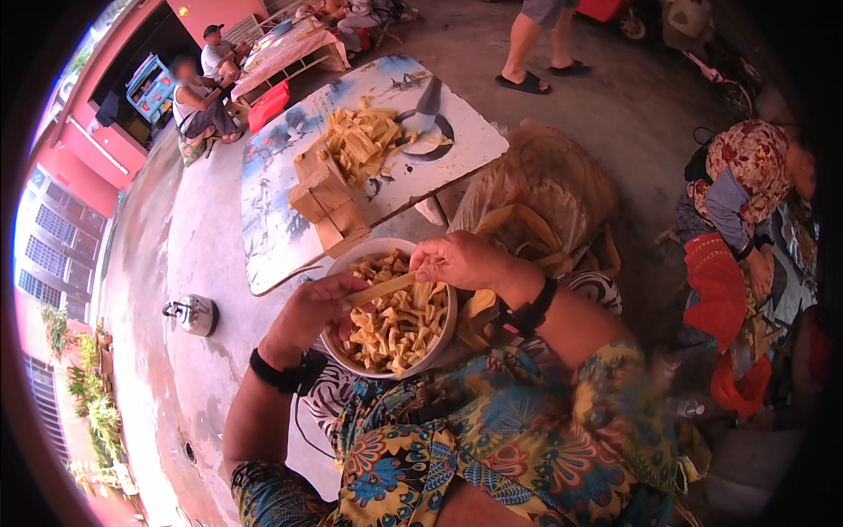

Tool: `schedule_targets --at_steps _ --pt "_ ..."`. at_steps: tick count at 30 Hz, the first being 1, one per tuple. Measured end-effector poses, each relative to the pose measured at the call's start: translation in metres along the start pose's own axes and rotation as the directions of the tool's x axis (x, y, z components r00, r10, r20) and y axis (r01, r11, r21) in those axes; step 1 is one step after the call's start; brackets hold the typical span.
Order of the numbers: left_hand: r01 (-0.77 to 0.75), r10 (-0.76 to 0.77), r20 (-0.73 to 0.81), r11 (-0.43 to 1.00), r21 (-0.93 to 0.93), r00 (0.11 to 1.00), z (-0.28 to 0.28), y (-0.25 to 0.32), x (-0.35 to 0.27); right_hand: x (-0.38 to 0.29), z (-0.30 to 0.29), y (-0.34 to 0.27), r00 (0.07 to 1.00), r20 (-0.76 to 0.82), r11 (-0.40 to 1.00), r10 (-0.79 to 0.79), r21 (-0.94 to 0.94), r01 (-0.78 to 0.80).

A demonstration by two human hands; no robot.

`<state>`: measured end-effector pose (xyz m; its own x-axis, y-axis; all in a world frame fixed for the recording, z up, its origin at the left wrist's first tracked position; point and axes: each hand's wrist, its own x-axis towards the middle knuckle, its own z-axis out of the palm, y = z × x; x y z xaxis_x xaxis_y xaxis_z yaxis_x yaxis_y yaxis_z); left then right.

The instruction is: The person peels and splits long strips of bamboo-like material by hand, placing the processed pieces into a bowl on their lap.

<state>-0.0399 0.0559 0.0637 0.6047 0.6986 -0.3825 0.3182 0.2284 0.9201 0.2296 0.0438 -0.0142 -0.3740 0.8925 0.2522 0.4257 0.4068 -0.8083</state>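
Stretched between my two hands is a flat yellow strip [390, 288], apparently tofu skin. My left hand [317, 308] pinches its left end, with the lower fingers over the bowl's rim. At the other end, my right hand [454, 261] grips it between thumb and fingers. Below the strip, a round white bowl [450, 329] rests at my lap, filled with small knotted yellow pieces [395, 336]. A pile of loose yellow strips [361, 138] lies on the painted low table [276, 224] ahead, beside a brown wooden or cardboard block [329, 204].
A large plastic bag [546, 171] stands right of the table, with yellow strips near its mouth. On the floor at left is a metal kettle [197, 315]. A person in a floral top [744, 151] bends at the right. Two seated people and another table [290, 53] are farther back.
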Motion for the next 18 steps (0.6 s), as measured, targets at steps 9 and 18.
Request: schedule_targets --at_steps 9,18 --pt "-0.127 0.106 0.109 0.968 0.218 0.988 0.039 -0.010 0.006 0.007 0.008 0.001 0.905 -0.264 0.878 -0.334 -0.437 0.197" --pt "-0.167 0.151 -0.240 0.985 -0.047 0.959 0.060 -0.038 0.048 -0.008 0.015 -0.022 0.873 -0.182 0.827 -0.453 -0.452 0.334"
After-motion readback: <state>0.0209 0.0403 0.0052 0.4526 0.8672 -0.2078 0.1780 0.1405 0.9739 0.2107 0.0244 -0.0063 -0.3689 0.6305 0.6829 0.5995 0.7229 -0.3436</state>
